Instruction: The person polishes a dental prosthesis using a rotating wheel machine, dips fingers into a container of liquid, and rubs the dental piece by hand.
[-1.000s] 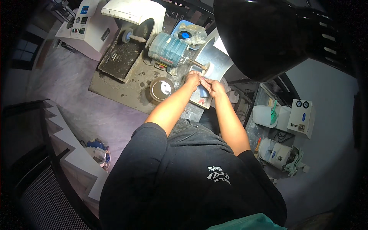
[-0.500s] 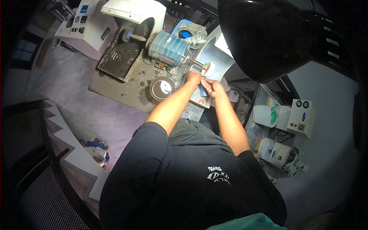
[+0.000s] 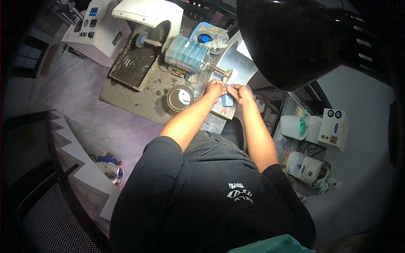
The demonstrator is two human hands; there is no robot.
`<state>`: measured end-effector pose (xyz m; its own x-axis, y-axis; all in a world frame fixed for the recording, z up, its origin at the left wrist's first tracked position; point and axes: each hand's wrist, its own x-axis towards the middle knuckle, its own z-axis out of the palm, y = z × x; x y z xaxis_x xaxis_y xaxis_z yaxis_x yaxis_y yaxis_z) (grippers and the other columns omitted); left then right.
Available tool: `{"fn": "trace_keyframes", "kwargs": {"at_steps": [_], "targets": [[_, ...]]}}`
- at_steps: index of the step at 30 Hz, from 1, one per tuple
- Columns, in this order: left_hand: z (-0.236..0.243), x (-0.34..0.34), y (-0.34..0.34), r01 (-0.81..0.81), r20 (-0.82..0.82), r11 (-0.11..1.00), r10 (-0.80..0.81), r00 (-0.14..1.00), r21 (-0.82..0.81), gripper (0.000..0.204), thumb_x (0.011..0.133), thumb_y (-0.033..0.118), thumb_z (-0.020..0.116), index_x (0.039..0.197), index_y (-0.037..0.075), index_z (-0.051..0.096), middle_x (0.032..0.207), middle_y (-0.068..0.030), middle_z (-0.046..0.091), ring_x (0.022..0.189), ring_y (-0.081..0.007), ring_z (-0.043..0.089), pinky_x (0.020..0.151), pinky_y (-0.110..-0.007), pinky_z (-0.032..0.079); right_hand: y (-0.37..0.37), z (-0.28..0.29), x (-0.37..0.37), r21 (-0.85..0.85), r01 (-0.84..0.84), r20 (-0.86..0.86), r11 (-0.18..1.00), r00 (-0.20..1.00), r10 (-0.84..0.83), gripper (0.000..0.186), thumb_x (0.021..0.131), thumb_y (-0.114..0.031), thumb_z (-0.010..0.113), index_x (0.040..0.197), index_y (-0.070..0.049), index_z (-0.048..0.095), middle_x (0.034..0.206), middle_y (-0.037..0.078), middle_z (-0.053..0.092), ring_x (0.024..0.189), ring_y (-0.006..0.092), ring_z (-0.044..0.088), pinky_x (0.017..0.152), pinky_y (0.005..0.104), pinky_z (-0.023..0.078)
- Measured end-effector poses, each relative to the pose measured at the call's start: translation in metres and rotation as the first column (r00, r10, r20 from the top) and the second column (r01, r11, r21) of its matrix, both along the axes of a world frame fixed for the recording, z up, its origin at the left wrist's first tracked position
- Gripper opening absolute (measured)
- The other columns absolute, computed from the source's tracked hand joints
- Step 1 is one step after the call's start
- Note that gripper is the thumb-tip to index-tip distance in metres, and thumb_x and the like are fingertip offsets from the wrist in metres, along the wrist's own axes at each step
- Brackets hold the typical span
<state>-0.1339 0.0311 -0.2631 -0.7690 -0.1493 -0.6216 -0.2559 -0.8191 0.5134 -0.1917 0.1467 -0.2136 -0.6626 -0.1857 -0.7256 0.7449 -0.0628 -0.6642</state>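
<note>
Side by side, my left hand [image 3: 215,89] and my right hand [image 3: 241,93] are closed in a pinch on one tiny item between their fingertips, too small to make out. Just beyond the fingertips is a white round polishing wheel [image 3: 230,76] on the right shaft of a blue bench motor [image 3: 185,54]. Whether the item touches the wheel cannot be told. Below my hands a dark blue block [image 3: 227,100] lies in a pale metal tray [image 3: 244,61] with a raised curved side. A small pink-red piece [image 3: 223,111] sits near the tray's front edge.
Left of my forearm stands a round bowl of brownish liquid [image 3: 179,98]. A second wheel [image 3: 141,40] projects over a trough of dark wet sludge [image 3: 131,63] under a white hood [image 3: 147,12]. A large black lamp shade [image 3: 287,42] hangs close at upper right.
My right hand has moved slightly right and its fingers have drawn apart from the left hand's. More of the blue block shows between the hands.
</note>
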Motion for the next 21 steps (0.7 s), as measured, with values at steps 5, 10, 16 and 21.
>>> {"fn": "trace_keyframes", "kwargs": {"at_steps": [5,10,16,21], "targets": [[0.005,0.003,0.009,-0.052,-0.030,0.992,0.056,0.998,0.111,0.007,0.084,-0.007,0.046,0.085,-0.001,0.049,0.081,-0.0135,0.059,0.069,-0.0216,0.061,0.068,-0.036,0.056,0.006,0.005,-0.009,0.069,-0.037,0.017,0.997,0.999,0.036,0.018,0.088,-0.002,0.042,0.095,0.011,0.052,0.083,0.019,0.062,0.071,0.0228,0.065,0.066,0.0284,0.058],[0.009,0.003,0.011,-0.060,-0.012,0.990,0.062,0.998,0.131,0.008,0.085,-0.008,0.045,0.083,-0.002,0.049,0.080,-0.0139,0.059,0.069,-0.0216,0.062,0.067,-0.034,0.056,0.007,0.007,-0.012,0.074,-0.041,0.049,0.996,0.998,0.037,0.018,0.088,-0.003,0.041,0.094,0.011,0.053,0.083,0.018,0.062,0.068,0.0213,0.064,0.062,0.0273,0.058],[0.017,0.007,0.011,-0.082,-0.018,0.990,0.085,0.996,0.110,0.007,0.085,-0.007,0.045,0.083,-0.003,0.050,0.081,-0.0151,0.059,0.070,-0.0229,0.062,0.070,-0.034,0.056,0.007,0.010,-0.009,0.075,-0.042,0.051,0.996,0.998,0.038,0.018,0.088,-0.003,0.042,0.094,0.010,0.053,0.083,0.018,0.062,0.067,0.0201,0.064,0.062,0.0269,0.058],[0.017,0.008,0.009,-0.110,-0.034,0.986,0.115,0.993,0.129,0.008,0.086,-0.007,0.043,0.083,-0.003,0.050,0.081,-0.0151,0.059,0.070,-0.0227,0.061,0.070,-0.034,0.056,0.003,0.014,-0.007,0.079,-0.077,0.019,0.994,0.997,0.076,0.018,0.087,-0.002,0.045,0.096,0.011,0.053,0.084,0.017,0.063,0.069,0.0196,0.064,0.063,0.0274,0.057]]}}
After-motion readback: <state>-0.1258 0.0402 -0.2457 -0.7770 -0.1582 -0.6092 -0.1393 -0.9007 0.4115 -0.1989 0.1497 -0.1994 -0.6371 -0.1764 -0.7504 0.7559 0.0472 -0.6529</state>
